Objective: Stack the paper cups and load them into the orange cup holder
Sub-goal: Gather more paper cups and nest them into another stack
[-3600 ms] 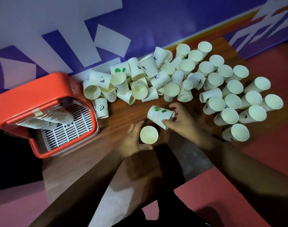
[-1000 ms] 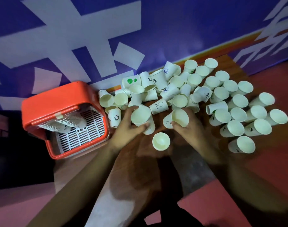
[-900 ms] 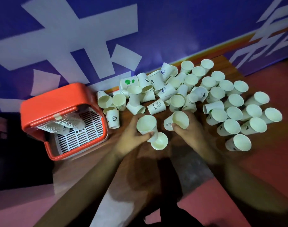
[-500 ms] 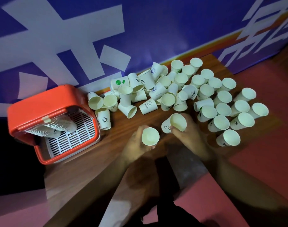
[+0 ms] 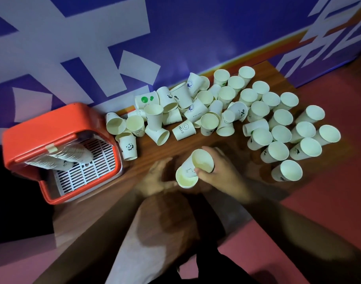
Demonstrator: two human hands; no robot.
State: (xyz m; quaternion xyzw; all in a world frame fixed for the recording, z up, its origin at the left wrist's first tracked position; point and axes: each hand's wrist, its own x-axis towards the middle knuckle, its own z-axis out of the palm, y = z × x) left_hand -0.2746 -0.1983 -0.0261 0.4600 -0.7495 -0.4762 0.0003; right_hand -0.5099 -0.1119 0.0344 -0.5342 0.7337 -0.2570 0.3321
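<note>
My right hand [image 5: 221, 174] grips a white paper cup [image 5: 202, 162], tilted, with its base dipping into the mouth of the cup stack [image 5: 185, 179] at the near table edge. My left hand [image 5: 156, 177] holds that stack from the left, thumb against its rim; the hand is blurred. The orange cup holder [image 5: 42, 130] lies open at the left, with a long stack of nested cups [image 5: 73, 156] lying on its white grid [image 5: 89, 171]. Several loose paper cups [image 5: 183, 130] lie tumbled at the back of the table.
Several upright cups [image 5: 276, 151] stand in rows at the right. A panda-print cup [image 5: 128, 147] stands beside the holder. The wooden table [image 5: 146, 152] meets a purple-and-white wall [image 5: 175, 37] behind. My knees are below the near edge.
My left hand carried a cup from the pile back onto the stack. My right hand brought its cup over from the right, and its base now enters the stack's mouth.
</note>
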